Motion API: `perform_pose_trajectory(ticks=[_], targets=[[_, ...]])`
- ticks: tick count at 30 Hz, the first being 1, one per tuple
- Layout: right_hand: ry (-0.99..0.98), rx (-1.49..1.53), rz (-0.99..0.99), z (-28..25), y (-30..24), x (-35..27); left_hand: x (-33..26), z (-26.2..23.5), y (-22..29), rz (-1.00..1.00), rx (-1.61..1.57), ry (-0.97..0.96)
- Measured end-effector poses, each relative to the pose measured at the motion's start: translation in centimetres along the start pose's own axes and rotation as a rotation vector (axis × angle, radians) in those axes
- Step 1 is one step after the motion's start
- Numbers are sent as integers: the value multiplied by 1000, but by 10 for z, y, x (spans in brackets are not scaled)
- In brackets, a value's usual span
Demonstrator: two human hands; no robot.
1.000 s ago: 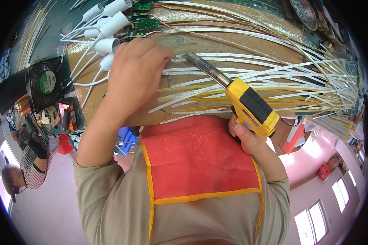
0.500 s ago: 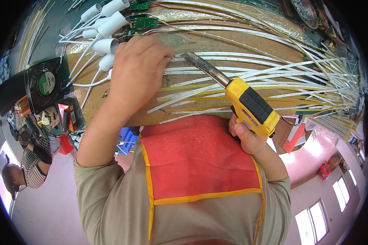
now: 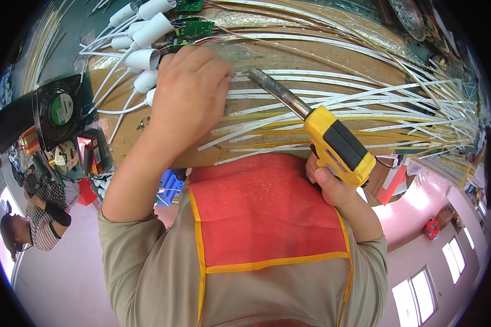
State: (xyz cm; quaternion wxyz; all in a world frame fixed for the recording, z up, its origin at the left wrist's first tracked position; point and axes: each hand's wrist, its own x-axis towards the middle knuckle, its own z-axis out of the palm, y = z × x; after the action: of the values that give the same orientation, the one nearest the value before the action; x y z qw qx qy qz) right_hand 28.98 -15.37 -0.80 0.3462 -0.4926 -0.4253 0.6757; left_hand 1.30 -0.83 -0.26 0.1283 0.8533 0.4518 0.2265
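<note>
Black cooling fan at bench's left edge; white lamp sockets beyond it; green circuit boards alongside.

The person wears a beige short-sleeved shirt under a red mesh vest edged with orange-yellow trim; both forearms are bare.

Pretty bright overall, daylight pouring in from windows lower right, slightly blown out there. Heavy fisheye bending at the rim, black corners. Sharp in the middle, soft shadows, no real blur.
</note>
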Motion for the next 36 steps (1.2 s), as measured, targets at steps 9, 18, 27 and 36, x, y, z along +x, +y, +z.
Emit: perform_pose_trajectory(ticks=[9,18,27,36], targets=[[30,-79,31,4,-7,5,2,-4,5,-60,18,-62],[45,-40,14,4,-4,4,2,-4,5,-63,12,-56],[69,28,-5,1,-2,-1,2,-4,4,-61,10,-56],[57,1,16,0,-1,-3,3,-4,6,-70,16,-63]])
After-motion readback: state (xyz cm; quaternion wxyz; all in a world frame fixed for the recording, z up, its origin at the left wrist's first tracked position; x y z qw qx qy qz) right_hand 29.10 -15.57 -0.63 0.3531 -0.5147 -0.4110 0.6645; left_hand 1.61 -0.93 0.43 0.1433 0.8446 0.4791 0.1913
